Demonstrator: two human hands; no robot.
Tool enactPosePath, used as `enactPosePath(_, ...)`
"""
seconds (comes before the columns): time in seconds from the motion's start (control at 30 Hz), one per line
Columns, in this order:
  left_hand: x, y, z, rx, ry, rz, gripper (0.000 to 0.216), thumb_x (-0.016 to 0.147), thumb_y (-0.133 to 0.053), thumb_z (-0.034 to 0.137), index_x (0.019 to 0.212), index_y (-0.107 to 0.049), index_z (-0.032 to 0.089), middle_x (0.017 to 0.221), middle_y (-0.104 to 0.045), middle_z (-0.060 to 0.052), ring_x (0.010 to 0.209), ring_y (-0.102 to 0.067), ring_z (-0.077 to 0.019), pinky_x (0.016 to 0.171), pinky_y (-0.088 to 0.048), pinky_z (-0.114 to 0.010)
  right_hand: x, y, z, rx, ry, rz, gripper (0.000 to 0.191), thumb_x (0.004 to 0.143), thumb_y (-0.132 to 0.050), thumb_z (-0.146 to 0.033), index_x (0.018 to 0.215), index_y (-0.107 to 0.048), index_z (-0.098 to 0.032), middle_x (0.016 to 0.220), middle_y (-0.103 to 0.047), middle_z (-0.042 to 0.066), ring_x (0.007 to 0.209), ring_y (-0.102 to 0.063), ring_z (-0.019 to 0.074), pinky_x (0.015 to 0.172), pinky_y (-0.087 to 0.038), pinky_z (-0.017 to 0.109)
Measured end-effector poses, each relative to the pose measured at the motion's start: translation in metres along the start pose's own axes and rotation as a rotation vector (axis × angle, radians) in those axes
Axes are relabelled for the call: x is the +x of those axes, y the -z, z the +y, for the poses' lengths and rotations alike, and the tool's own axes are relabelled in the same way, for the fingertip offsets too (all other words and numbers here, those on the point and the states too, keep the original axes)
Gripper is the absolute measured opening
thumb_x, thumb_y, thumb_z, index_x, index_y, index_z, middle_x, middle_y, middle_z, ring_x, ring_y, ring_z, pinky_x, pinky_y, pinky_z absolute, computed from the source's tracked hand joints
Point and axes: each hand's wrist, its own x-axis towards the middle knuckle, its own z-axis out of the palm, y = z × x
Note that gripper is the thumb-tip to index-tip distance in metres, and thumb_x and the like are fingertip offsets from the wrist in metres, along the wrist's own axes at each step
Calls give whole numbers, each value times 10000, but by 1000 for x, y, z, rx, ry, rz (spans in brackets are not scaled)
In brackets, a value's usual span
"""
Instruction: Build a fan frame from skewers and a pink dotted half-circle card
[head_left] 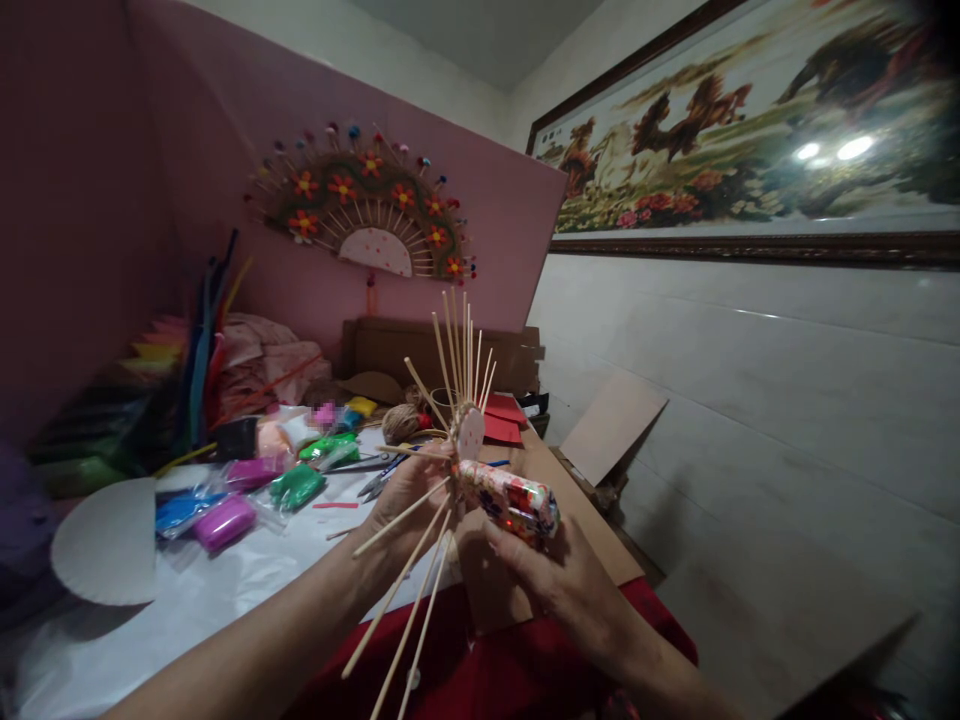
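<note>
My left hand [412, 500] is closed around a small fan-shaped craft piece, a pale spotted half disc [470, 432] with a cord-like edge. Thin wooden sticks [441, 352] spread out from it, some upward and some down toward me. My right hand [551, 575] grips a floral-patterned glue gun [510, 497] with a small red light on its side. Its front end points at the craft piece, close to the bases of the sticks. Whether the tip touches is hidden from this angle.
Bags of coloured clay [225, 522], a white half disc [105, 545], pliers [382, 478] and a twine ball [400, 424] lie on the left and back of the table. Cardboard [577, 520] lies at right. A finished-looking stick fan [375, 215] hangs on a pink board [502, 240] behind.
</note>
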Motion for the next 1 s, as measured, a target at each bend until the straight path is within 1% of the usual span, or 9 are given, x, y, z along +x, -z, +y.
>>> enactPosePath(0.07,0,0,0,-6,1,7,112,716,-502,129,767,-594,90,718,-671,-95,704,-646,-186,654,-514,-263,-1,1,1,-4,15,-5,268,814,-554,-313,1040,-622,-186,890,-660,31,890,-598,169,796,-493,277)
enactPosePath(0.17,0,2,1,-20,14,29,117,732,-494,124,777,-593,80,660,-649,-75,641,-632,-161,600,-509,-239,-1,3,0,-6,23,9,266,810,-556,-318,1023,-627,-176,895,-662,43,874,-603,180,804,-498,299)
enactPosePath(0.3,0,4,-1,-46,21,35,130,728,-490,98,802,-595,79,664,-645,-62,576,-605,-127,558,-501,-213,0,3,-1,-27,37,4,261,815,-542,-318,1018,-626,-178,895,-659,50,836,-603,179,790,-504,318)
enactPosePath(0.4,1,4,-1,-40,-11,28,112,737,-490,103,783,-590,88,659,-636,-56,554,-590,-121,582,-510,-233,1,2,0,-52,14,7,229,811,-545,-323,956,-647,-178,840,-658,38,854,-603,179,776,-507,299)
enactPosePath(0.5,2,5,0,-39,-18,21,89,735,-497,111,763,-580,96,657,-627,-50,538,-578,-116,641,-522,-270,0,1,0,-30,18,-4,245,806,-554,-327,982,-643,-182,869,-664,38,926,-596,182,818,-498,295)
enactPosePath(0.63,1,6,1,-67,16,-3,103,755,-490,127,805,-575,98,659,-637,-51,561,-603,-131,597,-526,-264,-1,3,-1,-18,26,7,265,811,-551,-320,1025,-628,-184,905,-664,43,904,-605,177,827,-496,299)
enactPosePath(0.8,-1,3,0,-141,41,-1,111,764,-455,95,756,-565,95,642,-650,-59,541,-613,-127,520,-516,-224,2,3,-2,-57,52,5,237,818,-537,-301,995,-635,-177,857,-653,36,835,-605,167,798,-500,298)
enactPosePath(0.87,-1,3,-1,-145,36,-19,115,760,-455,87,761,-570,87,634,-651,-61,540,-616,-122,520,-514,-207,3,2,-1,-60,30,-2,230,817,-535,-303,972,-642,-171,844,-655,36,841,-604,171,766,-506,285)
enactPosePath(1.0,1,5,0,-101,27,-22,113,746,-480,108,803,-576,90,672,-659,-70,582,-631,-144,554,-527,-236,1,2,-1,-46,10,-3,222,819,-530,-306,945,-651,-170,848,-662,38,846,-606,174,758,-504,282)
